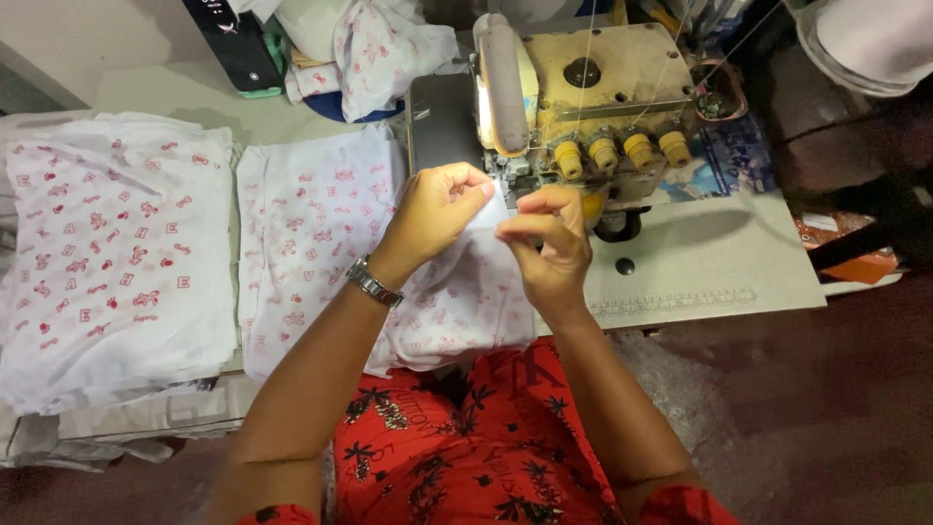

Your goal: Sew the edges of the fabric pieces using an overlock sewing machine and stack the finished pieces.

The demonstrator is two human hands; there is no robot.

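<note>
The person is sitting at an overlock sewing machine (573, 107), and both hands are working right in front of its needle area. The left hand (437, 209) is curling nearly closed, its fingertips pinching the upper edge of a white fabric piece with a small red print (457, 301). The right hand (554, 248) is meeting it from the other side, thumb and forefinger pressing together on the same edge, the remaining fingers folding loosely underneath. The two hands are almost touching each other just below the machine's lit presser foot. A metal wristwatch (374, 282) is sitting on the left wrist.

The held fabric is hanging from the fingers down over the front edge of the sewing table (719, 262) and onto the person's lap, which is covered by a red floral garment (466, 437).

To the left of the machine, a flat piece of the same printed cloth (301, 233) is lying on the table, and farther left a thicker stack of printed pieces (107, 262) is resting. Behind the machine's left side, a bunched printed cloth (384, 49) is lying. Four yellow tension knobs (622, 151) are lining the machine's front, just above the right hand.
</note>
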